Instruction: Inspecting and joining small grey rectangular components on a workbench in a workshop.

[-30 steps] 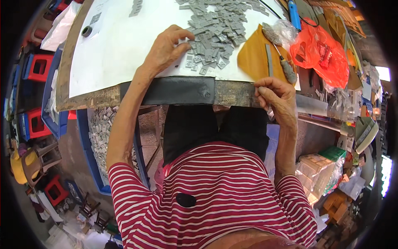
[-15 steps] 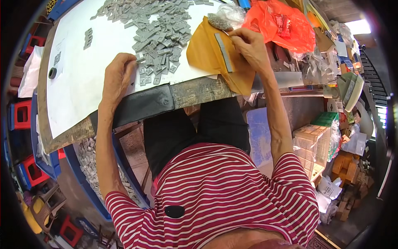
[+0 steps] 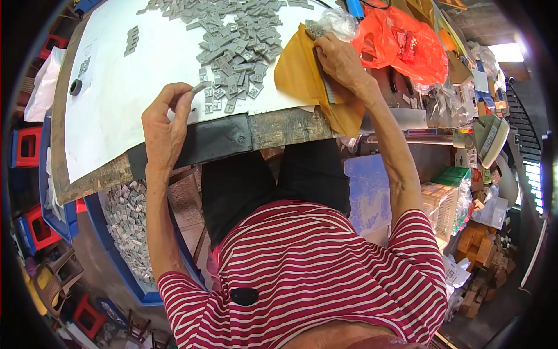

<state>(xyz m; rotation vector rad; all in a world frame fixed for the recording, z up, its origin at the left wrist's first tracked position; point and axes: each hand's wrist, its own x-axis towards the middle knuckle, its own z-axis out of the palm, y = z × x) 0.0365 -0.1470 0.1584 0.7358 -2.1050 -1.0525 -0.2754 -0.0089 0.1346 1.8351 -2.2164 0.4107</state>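
Observation:
A small grey rectangular tile (image 3: 200, 87) is pinched between the thumb and forefinger of my left hand (image 3: 165, 119), above the near edge of a heap of similar grey tiles (image 3: 235, 58). My right hand (image 3: 344, 63) is over a tan-yellow sheet (image 3: 296, 67) at the table's near right. Its fingers are bent together beside a speckled grey pad (image 3: 315, 29); anything they hold is hidden. A narrow grey strip (image 3: 329, 92) lies on the sheet, partly covered by this hand.
The white table top (image 3: 116, 104) has a row of grey tiles (image 3: 132, 41) and a dark ring (image 3: 75, 87) at left. A red plastic bag (image 3: 401, 41) lies at right. Below the table's left side, a blue bin (image 3: 110, 244) holds many grey pieces.
My left hand has lifted slightly and now shows a tile in its pinch. My right hand has moved left and inward, covering part of the grey strip. The view has shifted a little.

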